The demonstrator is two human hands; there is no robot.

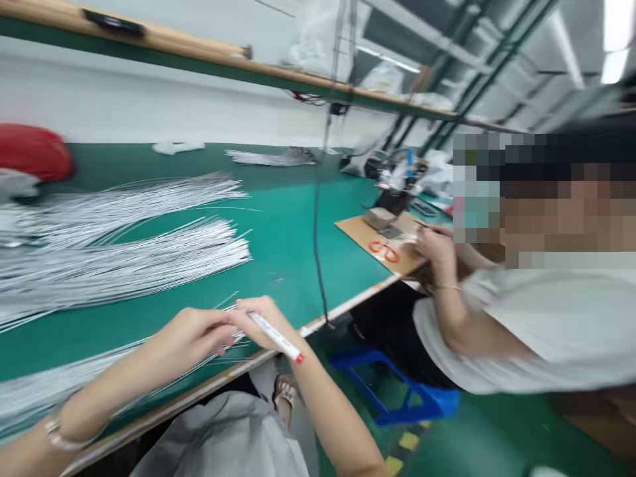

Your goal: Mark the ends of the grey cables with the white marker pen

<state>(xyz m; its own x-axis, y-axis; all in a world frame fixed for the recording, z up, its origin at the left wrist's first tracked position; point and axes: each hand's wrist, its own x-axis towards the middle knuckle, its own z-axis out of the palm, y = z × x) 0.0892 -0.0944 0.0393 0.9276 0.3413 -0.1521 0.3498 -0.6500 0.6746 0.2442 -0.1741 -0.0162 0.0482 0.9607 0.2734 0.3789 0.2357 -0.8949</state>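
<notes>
My right hand (263, 322) is closed round a white marker pen (276, 338) with a red end, which slants down toward my right wrist. My left hand (203, 334) meets it fingertip to fingertip, its fingers curled together; whatever they grip is hidden. Both hands are over the bench's front edge, above a bundle of thin grey-white wires (106, 361). A few loose wire ends show around my fingers. Farther back lie two more wire bundles, a middle one (163, 265) and a rear one (149, 202), with ends pointing right.
A co-worker (497, 331) sits at the right, hands over cardboard (355, 232) with orange-handled scissors (383, 252). A dark cable (318, 232) hangs across the green bench (283, 232). A blue stool (397, 387) stands below. A red bundle (32, 152) is at far left.
</notes>
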